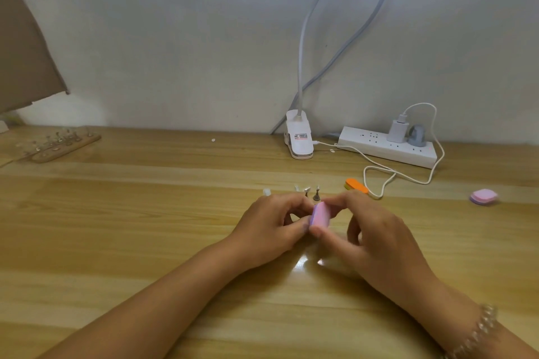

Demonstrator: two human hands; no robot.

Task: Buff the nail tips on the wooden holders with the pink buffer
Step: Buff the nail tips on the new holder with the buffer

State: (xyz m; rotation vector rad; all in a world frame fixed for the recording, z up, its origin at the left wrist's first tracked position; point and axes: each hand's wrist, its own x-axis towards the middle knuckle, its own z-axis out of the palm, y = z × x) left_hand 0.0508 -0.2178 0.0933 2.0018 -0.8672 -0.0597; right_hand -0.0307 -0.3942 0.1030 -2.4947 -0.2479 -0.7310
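Pale, faintly scuffed wall (175, 38) at the back; below it a broad desk (145, 227) of glossy yellow wood-grain, glaring under the light. White clip lamp (299, 137) with a bendy neck at the far edge, beside a blocky white power strip (385, 147) with charger and looping cable. Far left, a flat wooden holder (62, 146) studded with small pegs, well apart from the work.

At centre, both hands close together. Right hand (376, 239), beaded bracelet (481, 326) at the wrist, pinching the pink buffer (320, 214) between thumb and fingertips: a small rounded foam block, matte, lilac along one edge, held up on its narrow end. Left hand (268, 230) curled tight against the buffer's left face; anything pinched inside hidden, so grasp impossible to confirm.

Probably mid-buffing of a single tip. Next move: light pressure, short strokes, a steady counter-grip, then a swap for another piece.

Near the right knuckles, an orange buffer (356, 186); far right, a second pink block (484, 197). Just beyond the fingers, a few loose stands (316, 197) topped with clear nail tips (317, 187), tiny, likely easy to topple.
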